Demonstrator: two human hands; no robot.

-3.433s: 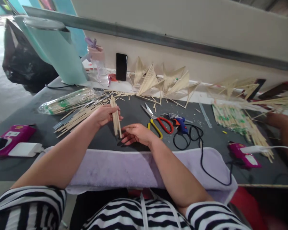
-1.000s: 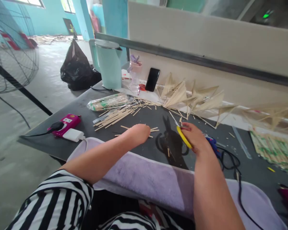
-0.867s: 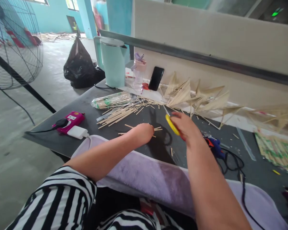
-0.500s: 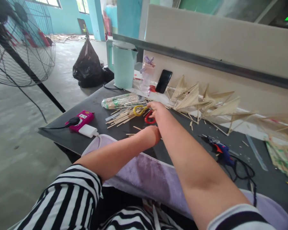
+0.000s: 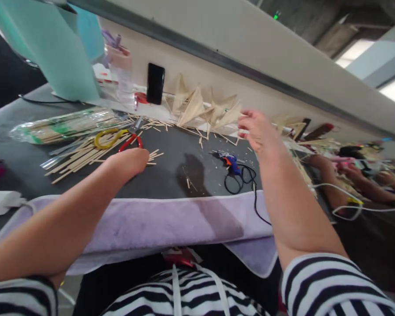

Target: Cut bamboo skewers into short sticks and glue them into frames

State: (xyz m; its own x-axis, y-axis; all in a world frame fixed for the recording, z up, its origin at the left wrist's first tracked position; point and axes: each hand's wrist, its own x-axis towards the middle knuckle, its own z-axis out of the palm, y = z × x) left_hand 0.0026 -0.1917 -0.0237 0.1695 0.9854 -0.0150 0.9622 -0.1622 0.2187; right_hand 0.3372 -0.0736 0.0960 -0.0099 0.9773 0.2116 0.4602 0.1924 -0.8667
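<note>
My left hand (image 5: 134, 161) rests low beside the red and yellow scissors (image 5: 112, 138), near thin wooden sticks (image 5: 82, 158); its fingers are hidden. The scissors lie on the sticks. Over at the right, my right hand (image 5: 253, 127) hovers above the table's far side with its fingers apart, holding nothing visible. Just left of it stand pointed models made of sticks (image 5: 197, 107) along the wall. A blue glue gun (image 5: 231, 162) lies on the dark table (image 5: 161, 182) below and left of my right hand.
A clear bag of sticks (image 5: 66, 125), a mint kettle (image 5: 57, 52), a pink-topped bottle (image 5: 120, 72) and a phone (image 5: 155, 83) stand or lie at the left and back. Purple cloth (image 5: 151, 219) covers the front edge. Another person's arm (image 5: 327, 184) is at the right.
The view has turned right. My right hand has left the scissors and moved right, near the stick models; its fingers are apart. My hands are now far from each other.
</note>
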